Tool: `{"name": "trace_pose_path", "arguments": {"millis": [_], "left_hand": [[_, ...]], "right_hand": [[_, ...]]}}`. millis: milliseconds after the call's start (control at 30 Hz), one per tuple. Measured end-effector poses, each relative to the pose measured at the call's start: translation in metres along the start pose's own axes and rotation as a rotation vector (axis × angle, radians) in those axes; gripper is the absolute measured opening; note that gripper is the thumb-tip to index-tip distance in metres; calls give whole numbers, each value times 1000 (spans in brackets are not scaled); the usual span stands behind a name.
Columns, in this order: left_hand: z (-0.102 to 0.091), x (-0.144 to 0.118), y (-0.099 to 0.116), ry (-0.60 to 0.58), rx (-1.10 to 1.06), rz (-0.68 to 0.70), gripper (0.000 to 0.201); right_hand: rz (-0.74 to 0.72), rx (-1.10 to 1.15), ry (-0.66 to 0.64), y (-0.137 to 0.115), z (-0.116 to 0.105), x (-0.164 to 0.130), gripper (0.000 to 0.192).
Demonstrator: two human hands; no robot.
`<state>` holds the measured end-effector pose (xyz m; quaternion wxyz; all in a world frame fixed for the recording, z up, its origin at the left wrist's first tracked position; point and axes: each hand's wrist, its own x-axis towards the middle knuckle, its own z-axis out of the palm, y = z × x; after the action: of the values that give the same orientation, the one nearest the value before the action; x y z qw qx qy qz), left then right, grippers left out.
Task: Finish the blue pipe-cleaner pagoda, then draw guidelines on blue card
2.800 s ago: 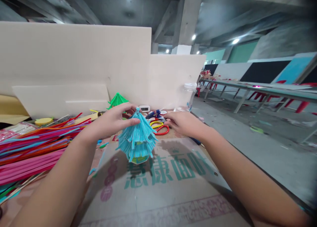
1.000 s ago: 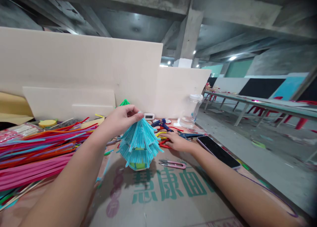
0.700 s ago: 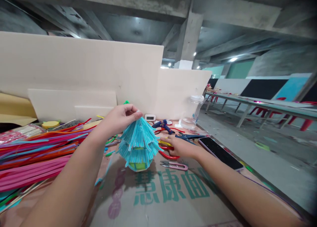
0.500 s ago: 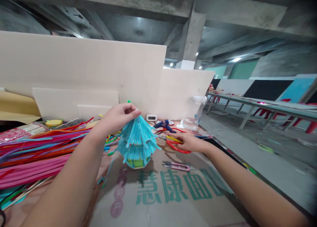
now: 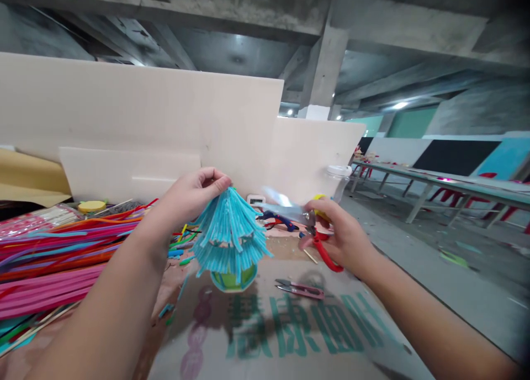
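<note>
My left hand (image 5: 202, 191) pinches the top of a small tiered tree (image 5: 232, 233) made of light-blue fuzzy pipe cleaners. Its green base (image 5: 234, 278) shows under the lower tier, above the printed cardboard. To the right, my right hand (image 5: 337, 233) is closed round the red and yellow handles of a pair of scissors (image 5: 325, 252). Their blades are raised, blurred and pointing left toward the tree, apart from it. Below them, pink-handled thread snips (image 5: 300, 289) lie on the cardboard.
Bundles of coloured pipe cleaners (image 5: 62, 258) cover the table's left side. Behind the tree are a small white digital timer (image 5: 255, 200), a dark-blue glue gun (image 5: 281, 221) and a clear jar with a white lid (image 5: 338, 175). White boards (image 5: 136, 115) wall off the back.
My right hand has picked the scissors up from the table and raised them, blades turned to the left. My left hand keeps its pinch on the tree, which has tilted slightly.
</note>
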<state>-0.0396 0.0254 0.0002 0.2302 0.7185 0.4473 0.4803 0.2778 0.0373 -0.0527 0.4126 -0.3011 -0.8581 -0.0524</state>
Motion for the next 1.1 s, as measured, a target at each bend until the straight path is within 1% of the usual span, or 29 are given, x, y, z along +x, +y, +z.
{"name": "trace_pose_path", "arguments": {"millis": [33,100,267,400,467,633,733,867,1100], "left_hand": [[1,0,2,7,-12,-4,42],[2,-1,4,13,-38,-7,41],[3,-3,5,15,-111,6,43],[3,-3,3,7,-164,-21,46],[4,-2,2,6,-195,-44,49],[7,0,-1,-17,-268,-98,53],[7,0,-3,-61,-283,-127,54],[7,0,-6,-103,-272,-148,53],[9,0,-7,-133,-239,-161,53]], "right_hand": [[-73,-25,10,-5,0,0,46],[-161,-89,25,-10,1,1,46],[-209,-248,110,-3,-3,4,42],[-328,-463,170,2,-7,4,38],[-364,-531,190,1,-9,3,34],[-429,-669,155,-5,-15,3,31],[-463,-741,146,-9,-21,4,21],[-491,-800,143,-14,-24,4,25],[-545,-851,143,-19,-22,3,20]]}}
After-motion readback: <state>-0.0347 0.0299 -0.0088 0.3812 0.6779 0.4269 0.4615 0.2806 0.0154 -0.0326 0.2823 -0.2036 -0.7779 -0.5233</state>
